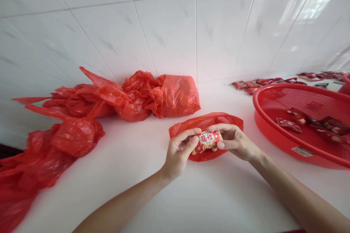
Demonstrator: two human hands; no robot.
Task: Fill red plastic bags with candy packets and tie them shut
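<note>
Between my two hands is a small red and gold candy packet (207,139) with a white printed oval on its front. My left hand (180,149) pinches its left end between thumb and fingers. At the other end, my right hand (232,141) grips it the same way. Just beneath the packet lies a red plastic bag (218,117) on the white table, its mouth spread open. What the bag holds is hidden by my hands and the packet.
Several knotted red plastic bags (133,98) line the wall and the left side. At right stands a red perforated basket (276,131) with several wrapped packets (289,124) inside. More red packets (247,85) lie behind it by the tiled wall (164,32).
</note>
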